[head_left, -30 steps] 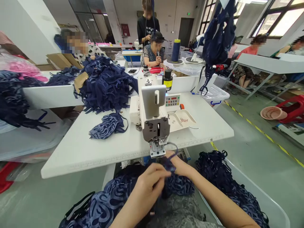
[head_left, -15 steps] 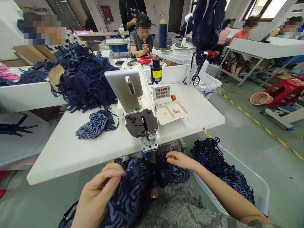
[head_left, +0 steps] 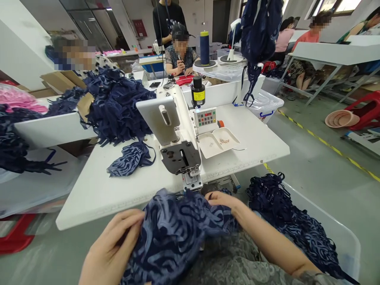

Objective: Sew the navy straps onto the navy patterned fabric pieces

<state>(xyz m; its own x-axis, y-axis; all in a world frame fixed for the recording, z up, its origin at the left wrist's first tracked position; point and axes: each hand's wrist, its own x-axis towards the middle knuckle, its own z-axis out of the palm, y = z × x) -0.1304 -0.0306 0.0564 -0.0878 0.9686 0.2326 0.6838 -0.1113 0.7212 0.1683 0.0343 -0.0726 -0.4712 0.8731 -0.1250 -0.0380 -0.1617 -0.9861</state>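
White tabletop edge (head_left: pixel 97 213) just beyond — left grip (head_left: pixel 111 243) and right grip (head_left: pixel 222 201) hold patterned fabric (head_left: pixel 170 233).

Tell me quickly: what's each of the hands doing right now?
Left hand: closed, pinching the patterned navy fabric by its edge.
Right hand: at the same fabric's upper edge; grip unclear.

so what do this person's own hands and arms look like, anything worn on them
The left hand and right hand are ungloved, with no ring showing. The right forearm is bare, with a grey patterned sleeve near the elbow. The left sleeve is out of view.
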